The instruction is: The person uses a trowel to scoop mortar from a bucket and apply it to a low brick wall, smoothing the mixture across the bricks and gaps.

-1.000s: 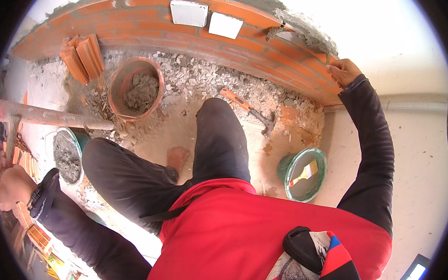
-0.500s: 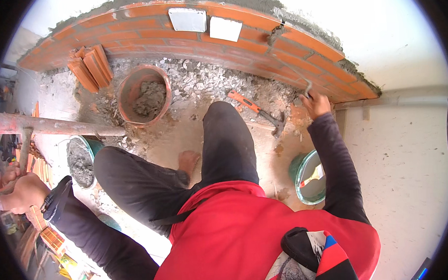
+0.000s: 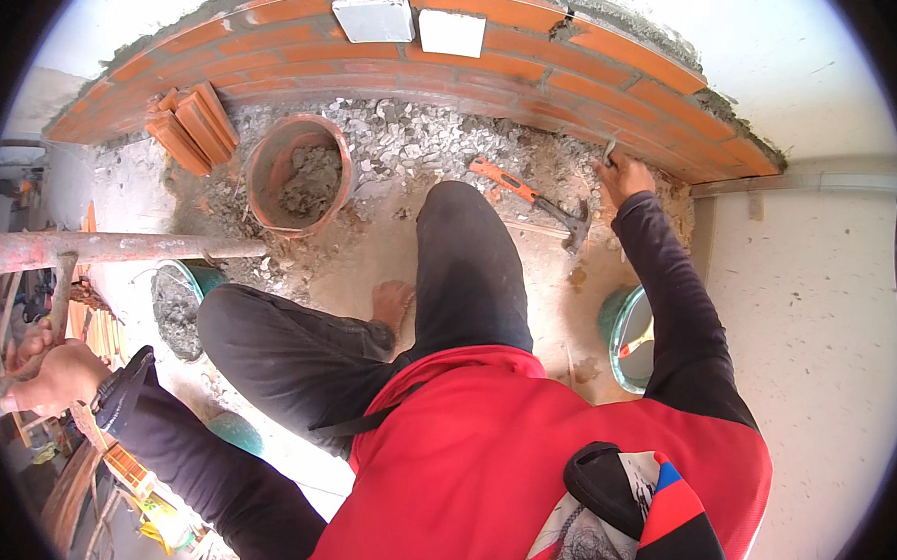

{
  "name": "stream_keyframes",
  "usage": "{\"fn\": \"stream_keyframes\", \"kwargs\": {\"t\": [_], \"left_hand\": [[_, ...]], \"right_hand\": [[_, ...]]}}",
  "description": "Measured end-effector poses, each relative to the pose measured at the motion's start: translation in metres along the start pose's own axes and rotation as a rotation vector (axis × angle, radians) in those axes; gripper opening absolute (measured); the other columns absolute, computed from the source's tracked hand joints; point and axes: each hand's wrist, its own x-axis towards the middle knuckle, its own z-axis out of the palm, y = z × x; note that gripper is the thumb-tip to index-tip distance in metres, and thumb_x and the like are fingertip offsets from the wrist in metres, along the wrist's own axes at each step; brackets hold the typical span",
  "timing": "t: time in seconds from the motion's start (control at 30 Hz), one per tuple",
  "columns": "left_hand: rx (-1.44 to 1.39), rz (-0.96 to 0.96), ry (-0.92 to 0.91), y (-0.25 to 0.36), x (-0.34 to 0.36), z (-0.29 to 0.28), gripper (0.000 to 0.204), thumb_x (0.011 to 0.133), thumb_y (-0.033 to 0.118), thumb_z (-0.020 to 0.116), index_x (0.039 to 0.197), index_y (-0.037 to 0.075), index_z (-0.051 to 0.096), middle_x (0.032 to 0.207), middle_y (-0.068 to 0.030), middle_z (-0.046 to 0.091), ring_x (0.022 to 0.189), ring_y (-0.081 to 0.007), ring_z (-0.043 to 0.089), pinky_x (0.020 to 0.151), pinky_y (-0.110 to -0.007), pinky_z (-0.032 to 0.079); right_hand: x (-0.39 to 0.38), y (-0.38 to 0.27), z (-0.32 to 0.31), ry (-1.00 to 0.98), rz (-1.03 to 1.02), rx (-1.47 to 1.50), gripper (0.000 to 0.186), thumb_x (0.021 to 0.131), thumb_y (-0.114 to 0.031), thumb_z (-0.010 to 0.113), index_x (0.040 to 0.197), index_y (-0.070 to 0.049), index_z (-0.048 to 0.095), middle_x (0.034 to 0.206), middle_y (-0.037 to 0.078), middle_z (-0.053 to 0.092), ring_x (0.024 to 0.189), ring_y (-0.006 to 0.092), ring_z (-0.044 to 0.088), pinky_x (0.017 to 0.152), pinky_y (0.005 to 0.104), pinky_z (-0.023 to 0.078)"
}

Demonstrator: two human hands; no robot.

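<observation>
Low at the right part of the orange brick wall (image 3: 519, 67), my right hand (image 3: 624, 177) grips a small metal tool (image 3: 611, 151), partly hidden by my fingers. Far left, my left hand (image 3: 57, 377) is closed around part of a paint-spattered metal pipe frame (image 3: 127, 250). Just below the wall, an orange-handled hammer (image 3: 525, 202) lies on the debris-strewn floor (image 3: 358, 264). Beside my right forearm stands a green bucket (image 3: 619, 323) with grayish liquid and a brush.
An orange bucket of mortar (image 3: 264, 173) and stacked bricks (image 3: 192, 126) stand by the wall. A second mortar bucket (image 3: 177, 307) is under the pipe. Two white squares (image 3: 372, 20) are on the bricks. A cluttered area (image 3: 128, 494) lies at left; a pale wall (image 3: 799, 295) at right.
My right hand has moved down and left from the wall's upper right edge to its lower part, with the small tool. My left hand stays on the pipe while the view shifts slightly.
</observation>
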Motion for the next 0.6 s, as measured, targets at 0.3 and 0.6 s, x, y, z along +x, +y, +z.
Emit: {"fn": "stream_keyframes", "kwargs": {"t": [0.3,0.6], "left_hand": [[-0.152,-0.038,-0.027,0.009,-0.006,0.005,0.063,0.1,0.054,0.024,0.081,0.0,0.051,0.056,-0.0079,0.044,0.049,-0.0202,0.045,0.048,-0.034,0.047],[-0.046,-0.028,0.009,0.022,-0.005,0.006,0.073,0.094,0.068,0.031,0.081,-0.001,0.05,0.054,-0.0076,0.041,0.049,-0.0214,0.042,0.054,-0.039,0.048]], "right_hand": [[0.013,0.016,0.096,-0.61,0.181,0.372,0.043,0.087,-0.043,0.061,0.094,-0.002,0.071,0.086,0.022,0.069,0.082,0.0372,0.066,0.076,0.0451,0.052],[0.062,-0.006,0.101,-0.592,-0.008,-0.305,0.038,0.087,-0.034,0.056,0.109,-0.007,0.071,0.108,0.018,0.069,0.102,0.0361,0.066,0.092,0.0461,0.05]]}}
